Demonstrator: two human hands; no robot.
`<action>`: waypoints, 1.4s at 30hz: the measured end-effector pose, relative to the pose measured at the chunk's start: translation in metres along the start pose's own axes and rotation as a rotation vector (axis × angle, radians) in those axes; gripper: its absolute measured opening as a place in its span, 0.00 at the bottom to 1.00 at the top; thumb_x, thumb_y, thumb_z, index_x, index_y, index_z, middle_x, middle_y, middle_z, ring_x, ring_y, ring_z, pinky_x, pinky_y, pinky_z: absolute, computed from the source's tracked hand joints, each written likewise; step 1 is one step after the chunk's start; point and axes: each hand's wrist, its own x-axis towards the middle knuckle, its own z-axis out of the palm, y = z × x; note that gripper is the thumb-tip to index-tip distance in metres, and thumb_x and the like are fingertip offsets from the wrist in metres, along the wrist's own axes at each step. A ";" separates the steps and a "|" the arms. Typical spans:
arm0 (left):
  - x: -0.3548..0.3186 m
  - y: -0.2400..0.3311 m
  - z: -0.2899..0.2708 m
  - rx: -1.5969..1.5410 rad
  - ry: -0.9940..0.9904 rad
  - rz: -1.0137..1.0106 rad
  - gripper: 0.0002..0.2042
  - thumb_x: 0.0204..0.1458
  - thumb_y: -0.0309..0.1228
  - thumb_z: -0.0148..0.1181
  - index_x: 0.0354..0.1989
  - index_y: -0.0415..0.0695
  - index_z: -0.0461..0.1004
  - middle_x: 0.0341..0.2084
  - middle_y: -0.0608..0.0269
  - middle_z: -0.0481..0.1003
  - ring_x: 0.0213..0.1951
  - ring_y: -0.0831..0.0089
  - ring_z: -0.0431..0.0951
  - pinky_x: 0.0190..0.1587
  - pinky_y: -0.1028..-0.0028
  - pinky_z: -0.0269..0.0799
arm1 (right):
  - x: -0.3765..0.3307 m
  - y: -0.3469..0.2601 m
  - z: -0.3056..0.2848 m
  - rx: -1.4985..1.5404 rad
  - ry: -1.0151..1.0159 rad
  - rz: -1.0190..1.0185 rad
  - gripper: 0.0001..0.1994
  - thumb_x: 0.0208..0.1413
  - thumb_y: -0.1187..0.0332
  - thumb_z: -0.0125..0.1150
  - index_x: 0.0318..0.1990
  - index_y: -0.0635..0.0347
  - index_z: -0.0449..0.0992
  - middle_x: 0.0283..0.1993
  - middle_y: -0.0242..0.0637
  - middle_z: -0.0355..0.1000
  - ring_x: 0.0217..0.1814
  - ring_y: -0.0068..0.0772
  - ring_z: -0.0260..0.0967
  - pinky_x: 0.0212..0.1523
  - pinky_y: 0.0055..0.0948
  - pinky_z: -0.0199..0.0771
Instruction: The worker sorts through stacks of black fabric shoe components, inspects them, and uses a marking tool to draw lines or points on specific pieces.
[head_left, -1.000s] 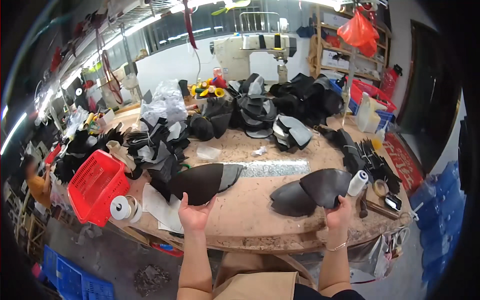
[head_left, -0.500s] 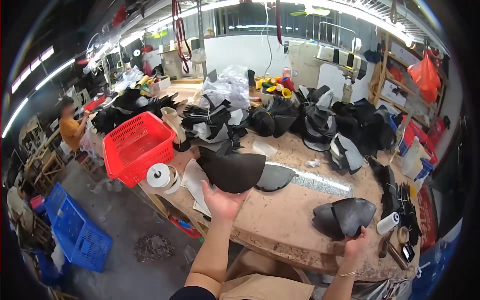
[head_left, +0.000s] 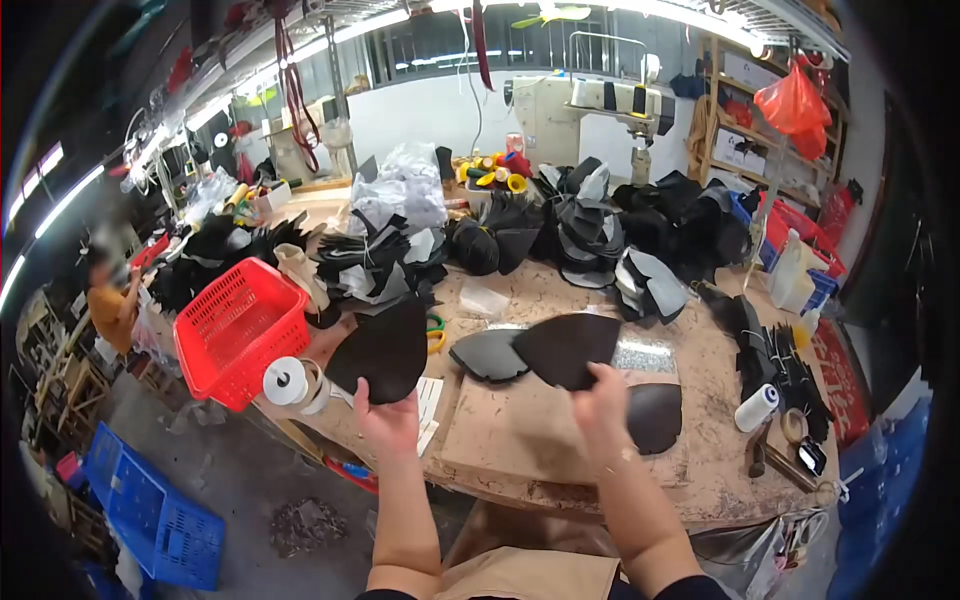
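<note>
Pinching a black panel (head_left: 385, 348) in left grip (head_left: 384, 402). Pinching a second panel (head_left: 565, 346) in right grip (head_left: 594, 386), partly hiding a grey piece (head_left: 488, 355).

Your wide fisheye looks forward and down from your head, close above the desk (head_left: 715, 375); your forearms (head_left: 405, 520) enter around six o'clock, your hands (head_left: 388, 422) fall below centre, and its rim bends the floor (head_left: 235, 480) at eight.
</note>
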 end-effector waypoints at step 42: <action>0.021 -0.402 0.010 1.666 -1.408 -0.348 0.24 0.45 0.39 0.63 0.50 0.42 0.68 0.53 0.56 0.66 0.56 0.56 0.64 0.60 0.58 0.56 | 0.356 -0.526 -0.012 -2.653 0.710 -0.676 0.10 0.46 0.70 0.55 0.34 0.60 0.79 0.37 0.49 0.75 0.43 0.49 0.73 0.47 0.42 0.72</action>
